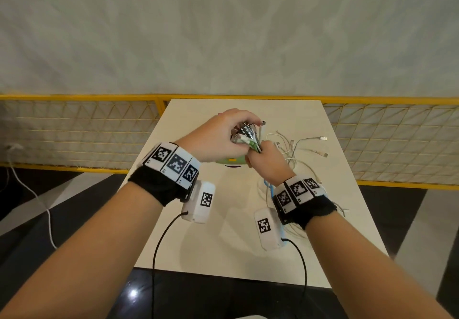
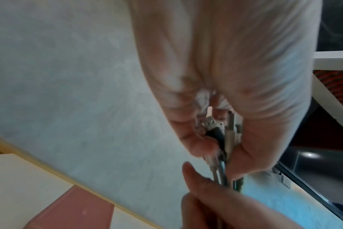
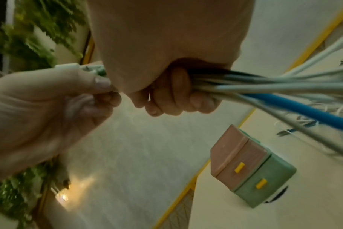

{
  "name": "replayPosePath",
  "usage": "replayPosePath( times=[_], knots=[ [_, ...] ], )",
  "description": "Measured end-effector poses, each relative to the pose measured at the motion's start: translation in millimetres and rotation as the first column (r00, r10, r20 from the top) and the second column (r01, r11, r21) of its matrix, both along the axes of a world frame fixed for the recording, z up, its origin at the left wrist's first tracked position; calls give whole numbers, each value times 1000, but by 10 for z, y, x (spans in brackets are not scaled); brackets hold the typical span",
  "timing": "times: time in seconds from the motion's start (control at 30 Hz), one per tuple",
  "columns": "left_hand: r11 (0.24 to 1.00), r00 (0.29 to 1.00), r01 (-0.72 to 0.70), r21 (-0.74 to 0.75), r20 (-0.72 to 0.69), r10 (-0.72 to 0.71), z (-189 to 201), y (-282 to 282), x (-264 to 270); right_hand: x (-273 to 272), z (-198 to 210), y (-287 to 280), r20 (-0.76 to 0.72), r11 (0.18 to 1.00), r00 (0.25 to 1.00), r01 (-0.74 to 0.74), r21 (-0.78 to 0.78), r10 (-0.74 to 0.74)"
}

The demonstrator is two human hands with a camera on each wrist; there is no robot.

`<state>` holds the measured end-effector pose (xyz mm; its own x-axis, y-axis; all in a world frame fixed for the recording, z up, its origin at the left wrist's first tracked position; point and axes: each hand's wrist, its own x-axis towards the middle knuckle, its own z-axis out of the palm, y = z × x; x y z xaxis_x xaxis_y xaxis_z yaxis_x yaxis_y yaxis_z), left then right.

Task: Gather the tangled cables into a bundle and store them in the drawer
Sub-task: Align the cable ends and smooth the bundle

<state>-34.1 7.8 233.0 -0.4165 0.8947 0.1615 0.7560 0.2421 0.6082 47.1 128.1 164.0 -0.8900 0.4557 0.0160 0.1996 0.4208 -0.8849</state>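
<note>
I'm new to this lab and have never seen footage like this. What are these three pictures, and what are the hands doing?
There is no machine here. A person works with bare hands, wearing black wristbands with printed markers and a small white camera under each wrist.

The large picture comes from a camera on the head, looking down at a pale table. The other two look along each hand from its wrist.

The right hand grips a bundle of cables in its fist. The left hand pinches their plug ends. More white cables lie spread on the table.

The right wrist view also shows a small pink and green drawer box with yellow handles. Both of its drawers are shut.
</note>
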Motion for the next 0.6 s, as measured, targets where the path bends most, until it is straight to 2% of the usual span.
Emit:
replayPosePath(
  times=[0.1, 0.23, 0.3, 0.37, 0.47, 0.6],
  knots=[
    [998, 998, 55, -35, -11, -55, -69, 36, 69, 75, 52, -40, -59, 995, 997, -44, -84, 39],
    [985, 987, 155, -75, 60, -151, -39, 39, 160, 266, 118, -152, -158, 987, 982, -118, -106, 100],
    [987, 985, 159, -22, 68, -157, -43, 43, 203, 309, 72, -144, -121, 994, 992, -57, -93, 45],
    [989, 988, 138, 48, 68, -141, -77, 73, 273, 336, -43, -129, -73, 986, 997, 7, -167, -20],
    [980, 983, 145, 138, 90, -159, -144, 112, 348, 377, -106, -159, -119, 961, 984, 96, -261, -130],
    [953, 990, 129, 274, 22, -140, -211, 178, 442, 382, 80, -187, -190, 955, 971, 85, -285, -143]
  ],
)
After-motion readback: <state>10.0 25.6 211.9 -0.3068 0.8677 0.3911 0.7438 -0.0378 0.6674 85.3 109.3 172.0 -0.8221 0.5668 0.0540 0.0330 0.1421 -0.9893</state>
